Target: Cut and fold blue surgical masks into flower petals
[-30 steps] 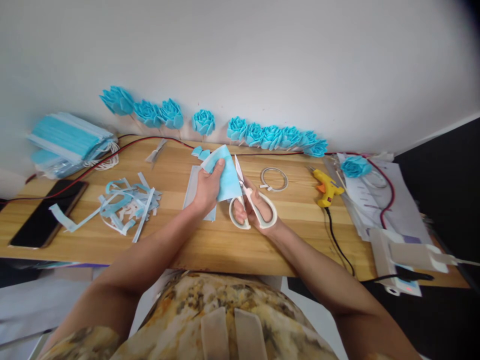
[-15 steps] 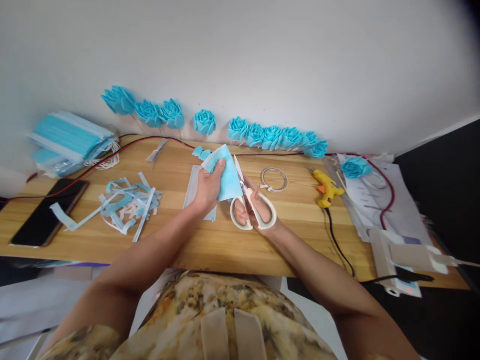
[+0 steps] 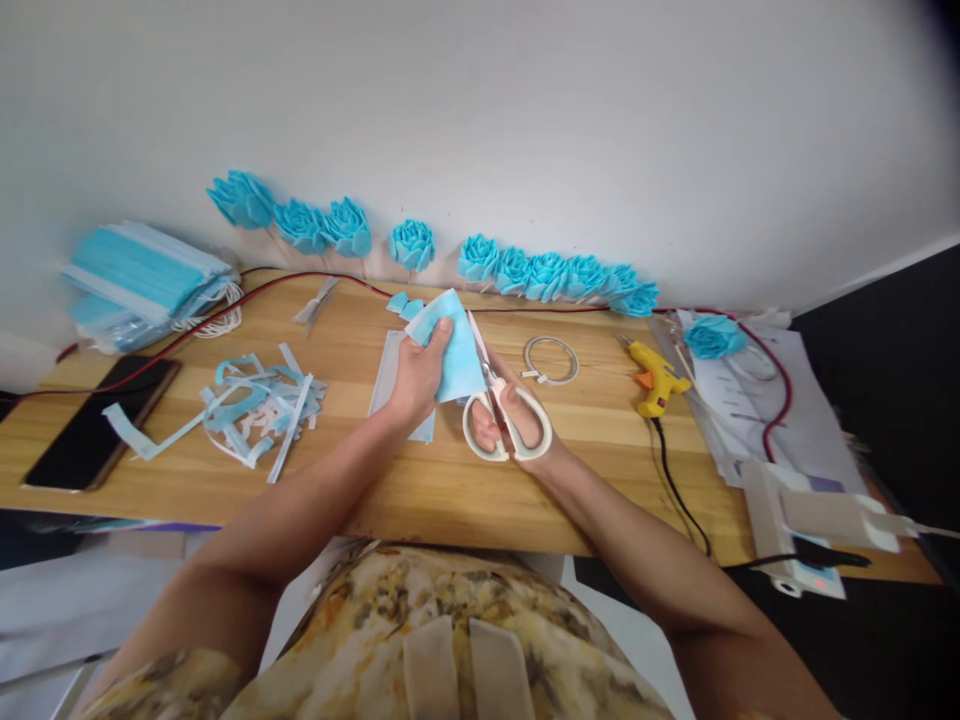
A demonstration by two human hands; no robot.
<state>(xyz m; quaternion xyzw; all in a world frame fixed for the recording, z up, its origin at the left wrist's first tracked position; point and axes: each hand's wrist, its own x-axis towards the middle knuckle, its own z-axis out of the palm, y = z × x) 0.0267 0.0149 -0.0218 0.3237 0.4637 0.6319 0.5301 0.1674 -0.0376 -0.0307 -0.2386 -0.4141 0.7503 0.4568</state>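
My left hand [image 3: 421,372] pinches a folded piece of light blue mask fabric [image 3: 460,358], thumb on top. In my right hand [image 3: 519,420] is a pair of white-handled scissors [image 3: 541,428], thumb and fingers through the loops. The blades lie along the right edge of the fabric, pointing away from me. Under my left hand, partly covered, lies a flat pale sheet [image 3: 384,372] on the table. Small blue cut pieces [image 3: 405,306] rest just beyond the fabric.
Blue fabric flowers [image 3: 412,245] line the wall. At left are stacked face masks [image 3: 142,270], a phone [image 3: 97,425] and a heap of cut strips [image 3: 259,405]. At right sit a tape ring [image 3: 551,380], a yellow glue gun [image 3: 654,377], papers [image 3: 806,400] and a power strip [image 3: 765,515].
The scissor handles have drawn slightly closer together. My left hand keeps its hold on the fabric, and the whole view has shifted very slightly.
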